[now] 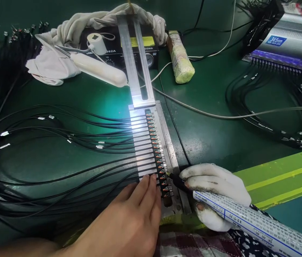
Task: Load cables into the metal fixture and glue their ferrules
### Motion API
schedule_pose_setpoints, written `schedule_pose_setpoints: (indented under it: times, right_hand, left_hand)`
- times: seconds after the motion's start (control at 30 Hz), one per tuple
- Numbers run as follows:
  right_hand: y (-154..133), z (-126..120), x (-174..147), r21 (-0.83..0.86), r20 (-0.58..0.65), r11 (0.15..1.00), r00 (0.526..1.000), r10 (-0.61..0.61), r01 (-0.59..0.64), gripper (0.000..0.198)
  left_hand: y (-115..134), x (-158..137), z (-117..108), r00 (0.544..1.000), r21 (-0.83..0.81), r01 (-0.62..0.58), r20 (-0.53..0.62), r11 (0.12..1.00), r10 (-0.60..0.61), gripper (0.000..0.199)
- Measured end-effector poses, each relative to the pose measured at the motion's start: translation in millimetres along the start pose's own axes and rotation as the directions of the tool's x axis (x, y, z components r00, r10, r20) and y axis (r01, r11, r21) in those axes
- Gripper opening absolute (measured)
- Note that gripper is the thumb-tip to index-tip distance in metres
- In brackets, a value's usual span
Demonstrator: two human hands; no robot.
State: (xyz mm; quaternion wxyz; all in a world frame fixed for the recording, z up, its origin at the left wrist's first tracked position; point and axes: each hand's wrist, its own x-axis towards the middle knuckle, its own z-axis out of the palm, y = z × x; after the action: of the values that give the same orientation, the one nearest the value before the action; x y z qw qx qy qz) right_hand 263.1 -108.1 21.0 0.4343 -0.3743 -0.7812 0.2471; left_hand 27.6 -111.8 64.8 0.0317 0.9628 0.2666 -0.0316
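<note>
My right hand point(217, 189), in a white glove, is closed around a white glue syringe point(247, 217) with a printed label and black nozzle. The yellowish needle tip touches or nearly touches one of the small connectors point(155, 146) in a metal fixture point(167, 137). My bare left hand point(132, 214) lies over the fixture's lower left side, fingers stretched out and fingertips on the row's edge. Black cables point(108, 146) run left from the connectors, and my left fingers cover some of them. Whether the tip is depositing glue is too small to tell.
Behind the fixture stand a black dispenser box point(110, 53), a cloth point(57, 67) and a white-handled tool point(100, 69). A taped yellowish block point(180, 59) lies nearby. At upper right, a silver lamp unit point(295, 35) glows violet over cables. A hose point(210, 115) crosses the green table.
</note>
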Motion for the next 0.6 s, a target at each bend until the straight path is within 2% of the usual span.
schedule_pose_setpoints:
  times: [0.1,0.3,0.47,0.6]
  right_hand:
    - [-0.2,-0.1,-0.5,0.003,-0.012,1.000,1.000,0.003,-0.003,0.025]
    - [1.1,-0.3,-4.3,0.038,-0.022,0.999,1.000,0.006,-0.006,0.025]
    - [-0.7,-0.7,-2.1,0.020,-0.017,1.000,1.000,0.002,-0.002,0.023]
    - [-2.3,-0.7,-0.5,0.018,-0.033,1.000,0.999,0.008,-0.007,0.022]
  left_hand:
    - [-0.1,-1.1,5.9,0.998,-0.006,-0.021,-0.057,1.000,0.020,0.039]
    - [-2.5,3.0,2.1,0.999,-0.017,-0.011,0.051,1.000,0.012,0.040]
    - [-2.7,2.1,5.4,1.000,-0.009,-0.022,0.003,1.000,0.022,0.038]
    - [-1.4,1.7,1.0,0.998,0.002,-0.011,0.060,1.000,0.011,0.039]
